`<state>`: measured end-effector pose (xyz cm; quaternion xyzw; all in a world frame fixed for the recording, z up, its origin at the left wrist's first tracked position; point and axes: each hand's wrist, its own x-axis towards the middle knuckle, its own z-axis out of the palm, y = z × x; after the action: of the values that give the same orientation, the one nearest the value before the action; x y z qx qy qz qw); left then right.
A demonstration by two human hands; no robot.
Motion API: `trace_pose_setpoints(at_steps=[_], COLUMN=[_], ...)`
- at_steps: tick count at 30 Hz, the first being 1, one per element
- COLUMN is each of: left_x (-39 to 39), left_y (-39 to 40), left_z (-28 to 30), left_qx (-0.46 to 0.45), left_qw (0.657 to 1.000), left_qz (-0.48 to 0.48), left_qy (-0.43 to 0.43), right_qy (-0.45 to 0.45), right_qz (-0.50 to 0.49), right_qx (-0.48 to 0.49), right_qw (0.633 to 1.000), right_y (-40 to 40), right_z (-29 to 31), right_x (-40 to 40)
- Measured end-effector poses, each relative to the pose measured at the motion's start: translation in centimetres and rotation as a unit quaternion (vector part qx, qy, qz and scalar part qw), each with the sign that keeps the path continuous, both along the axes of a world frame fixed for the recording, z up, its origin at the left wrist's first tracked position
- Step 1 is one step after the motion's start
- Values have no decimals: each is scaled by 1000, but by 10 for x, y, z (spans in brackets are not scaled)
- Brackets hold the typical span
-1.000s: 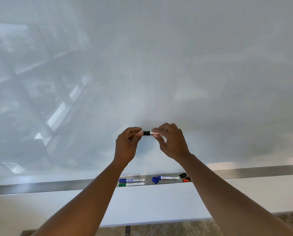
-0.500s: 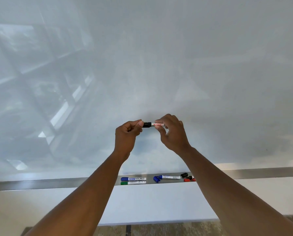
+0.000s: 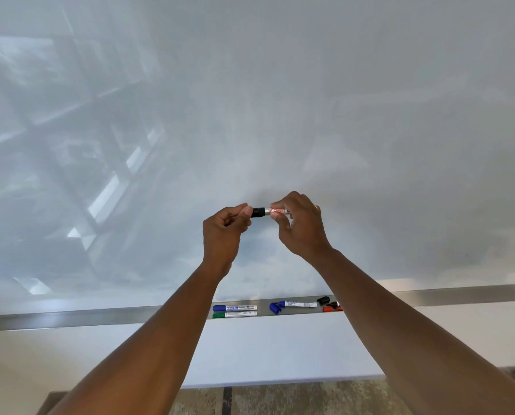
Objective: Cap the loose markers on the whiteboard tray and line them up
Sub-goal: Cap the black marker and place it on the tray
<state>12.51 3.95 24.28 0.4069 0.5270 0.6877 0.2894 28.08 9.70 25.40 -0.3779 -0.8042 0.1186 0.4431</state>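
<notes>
I hold a black marker (image 3: 272, 211) level in front of the whiteboard. My right hand (image 3: 299, 227) grips its white barrel, and my left hand (image 3: 225, 229) pinches its black cap end. Down on the metal tray (image 3: 100, 317) lie a capped blue marker (image 3: 234, 307) and a capped green marker (image 3: 234, 314) side by side. Right of them rests a blue marker (image 3: 299, 304) with a loose blue cap (image 3: 274, 308) at its tip. Further right are a loose black cap (image 3: 323, 300) and a red marker (image 3: 331, 308), partly hidden by my right forearm.
The glossy whiteboard (image 3: 280, 115) fills the upper view and reflects windows at the left. Below the tray is a white wall (image 3: 265, 351), then patterned floor (image 3: 280, 398) at the bottom edge.
Both hands have risen slightly with the black marker held between them. The markers on the tray have not moved.
</notes>
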Motion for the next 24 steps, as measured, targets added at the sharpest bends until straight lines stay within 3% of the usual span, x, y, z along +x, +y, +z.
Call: trace_pose_setpoints(at_steps=[13, 24], left_x=[-1, -8], left_y=[6, 2], left_z=[-12, -70], left_qx=[-35, -119], left_qw=[999, 992], left_qz=[-30, -38], left_qy=[23, 19], right_qy=[-48, -118], right_qz=[25, 49], right_qx=[-64, -144], right_qw=[996, 981], right_y=[8, 13], right_z=[-1, -59], right_x=[13, 18])
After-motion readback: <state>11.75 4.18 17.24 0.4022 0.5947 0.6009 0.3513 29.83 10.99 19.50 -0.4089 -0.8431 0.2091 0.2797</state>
